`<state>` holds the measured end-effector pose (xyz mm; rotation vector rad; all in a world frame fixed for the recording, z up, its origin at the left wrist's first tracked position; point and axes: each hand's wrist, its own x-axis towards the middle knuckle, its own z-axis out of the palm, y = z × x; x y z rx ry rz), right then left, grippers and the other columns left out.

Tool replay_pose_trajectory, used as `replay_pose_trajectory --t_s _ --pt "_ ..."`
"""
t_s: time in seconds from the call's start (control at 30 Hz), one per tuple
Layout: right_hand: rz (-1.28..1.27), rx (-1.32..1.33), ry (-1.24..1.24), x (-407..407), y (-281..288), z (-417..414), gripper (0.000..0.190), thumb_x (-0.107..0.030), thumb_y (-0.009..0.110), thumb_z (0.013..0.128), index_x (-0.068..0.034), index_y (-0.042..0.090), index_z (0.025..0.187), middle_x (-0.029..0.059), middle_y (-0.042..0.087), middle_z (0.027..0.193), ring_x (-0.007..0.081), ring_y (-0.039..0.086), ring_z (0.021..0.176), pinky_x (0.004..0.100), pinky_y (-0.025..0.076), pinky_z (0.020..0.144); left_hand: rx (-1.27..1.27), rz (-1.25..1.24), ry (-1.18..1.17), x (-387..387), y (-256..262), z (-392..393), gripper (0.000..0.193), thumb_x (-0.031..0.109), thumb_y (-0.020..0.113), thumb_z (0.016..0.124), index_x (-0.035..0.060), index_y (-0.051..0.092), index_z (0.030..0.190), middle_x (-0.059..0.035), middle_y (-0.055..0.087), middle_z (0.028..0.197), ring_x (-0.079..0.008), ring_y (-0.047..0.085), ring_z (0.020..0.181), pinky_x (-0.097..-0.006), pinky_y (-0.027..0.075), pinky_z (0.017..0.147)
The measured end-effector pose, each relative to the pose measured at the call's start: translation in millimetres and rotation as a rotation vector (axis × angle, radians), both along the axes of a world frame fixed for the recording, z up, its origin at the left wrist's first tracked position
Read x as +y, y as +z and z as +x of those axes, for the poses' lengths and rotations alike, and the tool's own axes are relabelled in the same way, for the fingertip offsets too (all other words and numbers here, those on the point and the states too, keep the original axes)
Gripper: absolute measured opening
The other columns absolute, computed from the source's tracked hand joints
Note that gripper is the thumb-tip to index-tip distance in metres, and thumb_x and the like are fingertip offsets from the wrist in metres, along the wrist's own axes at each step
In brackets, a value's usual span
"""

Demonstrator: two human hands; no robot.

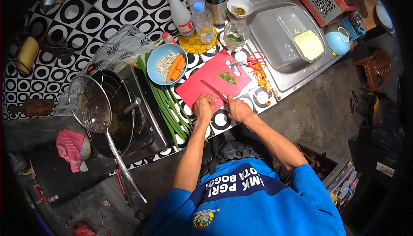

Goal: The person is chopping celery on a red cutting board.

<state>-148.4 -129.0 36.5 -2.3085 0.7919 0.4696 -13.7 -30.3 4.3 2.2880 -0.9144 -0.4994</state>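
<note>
My right hand [239,108] grips the handle of a kitchen knife [213,89], whose blade points up and left over a red cutting board [200,74]. Near the board's front edge, my left hand [205,106] has its fingers curled around something small, mostly hidden by them. Chopped green leaves or onion [228,78] lie on the board, with red-handled scissors [255,62] across its upper right corner. Left of the board, a blue bowl [153,71] holds carrot pieces [176,68] and sliced pale pieces [166,62]. Long green onion stalks [164,107] lie beside the stove.
A wire strainer [90,103] rests over a black wok on the stove [155,132] at left. Bottles [180,15], a glass jar [235,37] and a white bowl [240,4] stand behind the board. Peelings [262,81] lie beside the steel sink [274,71], which holds a clear container [309,45].
</note>
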Motion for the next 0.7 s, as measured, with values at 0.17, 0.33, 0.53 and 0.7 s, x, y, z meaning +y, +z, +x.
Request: replay_pose_trajectory --t_s 0.17,0.33,0.53,0.7 --pt "-0.1 -0.076 -0.044 23 3 9 0.041 -0.016 0.058 0.08 0.005 0.04 0.111 0.0262 0.063 0.084 0.0405 0.063 0.081 0.0461 0.052 0.071 0.083 0.004 0.008 -5 3 -2 0.013 0.012 0.073 0.072 0.0026 0.07 0.08 -0.0109 0.064 0.077 -0.026 0.063 0.071 -0.036 0.047 0.065" --pt "-0.073 -0.047 -0.144 40 -13 11 0.039 -0.01 0.056 0.08 0.003 0.038 0.112 0.0255 0.062 0.078 0.0414 0.064 0.075 0.0477 0.052 0.066 0.106 0.04 0.004 -2 2 -1 0.012 0.01 0.069 0.073 0.0031 0.071 0.083 -0.0115 0.064 0.077 -0.0254 0.062 0.069 -0.0352 0.047 0.065" --pt "-0.113 -0.039 -0.14 41 -12 11 0.019 -0.007 0.045 0.085 0.001 0.041 0.103 0.0245 0.064 0.078 0.0389 0.065 0.074 0.0456 0.053 0.064 0.148 -0.069 0.046 -1 0 0 0.013 0.008 0.071 0.07 -0.0003 0.069 0.079 -0.0145 0.063 0.073 -0.0275 0.062 0.067 -0.036 0.049 0.064" --pt "-0.125 -0.054 -0.149 46 -12 14 0.019 -0.007 0.045 0.085 0.001 0.042 0.102 0.0237 0.064 0.076 0.0382 0.065 0.073 0.0449 0.054 0.063 0.191 -0.071 0.139 0 -9 8 0.014 0.007 0.077 0.068 -0.0004 0.067 0.076 -0.0111 0.065 0.075 -0.0194 0.061 0.062 -0.0309 0.049 0.061"
